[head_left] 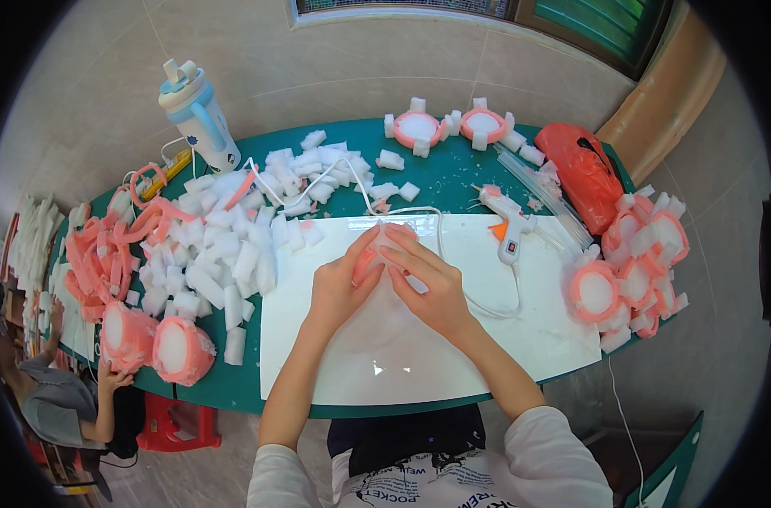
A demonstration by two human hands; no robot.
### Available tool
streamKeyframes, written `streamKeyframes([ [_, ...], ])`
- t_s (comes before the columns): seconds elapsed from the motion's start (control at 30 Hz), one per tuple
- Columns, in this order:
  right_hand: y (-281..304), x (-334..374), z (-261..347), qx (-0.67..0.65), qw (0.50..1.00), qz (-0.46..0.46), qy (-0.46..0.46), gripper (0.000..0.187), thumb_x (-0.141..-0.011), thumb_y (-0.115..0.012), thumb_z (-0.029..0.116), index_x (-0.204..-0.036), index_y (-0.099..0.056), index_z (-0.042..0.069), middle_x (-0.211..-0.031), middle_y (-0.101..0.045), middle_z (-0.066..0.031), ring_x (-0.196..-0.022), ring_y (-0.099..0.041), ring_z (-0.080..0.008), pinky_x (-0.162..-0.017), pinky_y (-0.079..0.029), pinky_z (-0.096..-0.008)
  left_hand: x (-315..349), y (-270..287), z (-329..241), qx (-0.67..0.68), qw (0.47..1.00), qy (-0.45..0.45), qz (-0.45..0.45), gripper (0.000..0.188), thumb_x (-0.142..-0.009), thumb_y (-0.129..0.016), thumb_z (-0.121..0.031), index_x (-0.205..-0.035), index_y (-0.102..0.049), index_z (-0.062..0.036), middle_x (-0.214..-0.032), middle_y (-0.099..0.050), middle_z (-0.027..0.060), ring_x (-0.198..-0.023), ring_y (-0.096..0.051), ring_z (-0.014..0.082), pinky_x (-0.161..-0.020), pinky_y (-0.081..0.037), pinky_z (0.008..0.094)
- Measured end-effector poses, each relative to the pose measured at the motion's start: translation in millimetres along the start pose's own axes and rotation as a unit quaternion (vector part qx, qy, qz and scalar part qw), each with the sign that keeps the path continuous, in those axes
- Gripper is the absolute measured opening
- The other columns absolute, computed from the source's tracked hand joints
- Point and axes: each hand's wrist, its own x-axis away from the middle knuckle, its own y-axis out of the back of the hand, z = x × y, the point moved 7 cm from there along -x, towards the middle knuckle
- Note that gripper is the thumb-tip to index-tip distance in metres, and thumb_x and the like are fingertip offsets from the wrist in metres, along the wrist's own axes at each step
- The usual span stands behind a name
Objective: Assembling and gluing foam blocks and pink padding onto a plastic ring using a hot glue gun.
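Note:
Both my hands are closed round a pink foam piece (367,261) above the white board (352,364). My left hand (343,284) grips its left side, fingers at the far edge and thumb toward me. From the right, my right hand (428,284) presses its fingertips and thumb against the piece, covering much of it. A white hot glue gun (506,216) with an orange part lies on the board to the right, its nozzle pointing away from me.
White foam chunks (225,245) and pink foam strips (98,262) heap up at left, beside pink-and-white foam rounds (182,351). More rounds (635,279) are stacked at right, near clear glue sticks (542,190) and a red bag (578,173). A bottle (199,118) stands far left; a person (64,402) sits left.

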Motion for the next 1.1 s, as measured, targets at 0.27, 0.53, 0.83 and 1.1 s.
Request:
streamKeyframes([
  [0.27, -1, 1, 0, 0.002, 1.0, 0.002, 0.01, 0.035, -0.071, -0.06, -0.005, -0.104, -0.061, 0.005, -0.116, -0.055, -0.0123, -0.101, -0.057, -0.0261, -0.077, -0.05, -0.0286, -1, 0, -3, -0.008, 0.999, -0.03, -0.008, 0.056, -0.07, -0.066, -0.01, -0.122, -0.046, -0.0179, -0.068, -0.061, 0.0095, -0.052, -0.058, 0.0242, -0.049, -0.045, 0.029],
  [0.53, -4, 2, -1, -0.008, 1.0, 0.007, 0.027, 0.033, -0.072, -0.06, -0.002, -0.105, -0.057, 0.002, -0.118, -0.052, -0.0151, -0.1, -0.055, -0.0312, -0.084, -0.046, -0.0347, -1, 0, 2, 0.004, 1.0, -0.012, -0.016, 0.055, -0.071, -0.066, -0.011, -0.121, -0.045, -0.0175, -0.064, -0.06, 0.0099, -0.051, -0.058, 0.0247, -0.048, -0.045, 0.029],
  [0.83, -2, 0, 3, 0.011, 0.999, -0.003, 0.033, 0.036, -0.068, -0.062, -0.004, -0.103, -0.057, 0.004, -0.116, -0.054, -0.0134, -0.109, -0.051, -0.0304, -0.088, -0.044, -0.0333, 1, 0, -3, -0.028, 0.999, -0.031, 0.005, 0.056, -0.071, -0.067, -0.016, -0.122, -0.044, -0.0207, -0.059, -0.057, 0.0075, -0.051, -0.058, 0.0244, -0.047, -0.044, 0.0295],
  [1.1, -2, 1, 0, -0.011, 1.0, 0.0, -0.001, 0.034, -0.071, -0.06, -0.005, -0.104, -0.058, 0.003, -0.117, -0.054, -0.0137, -0.108, -0.053, -0.0269, -0.069, -0.051, -0.0254, 0, 0, -4, -0.031, 0.999, -0.038, 0.015, 0.057, -0.072, -0.067, -0.017, -0.123, -0.043, -0.0213, -0.058, -0.057, 0.0072, -0.051, -0.058, 0.0241, -0.047, -0.044, 0.03],
])
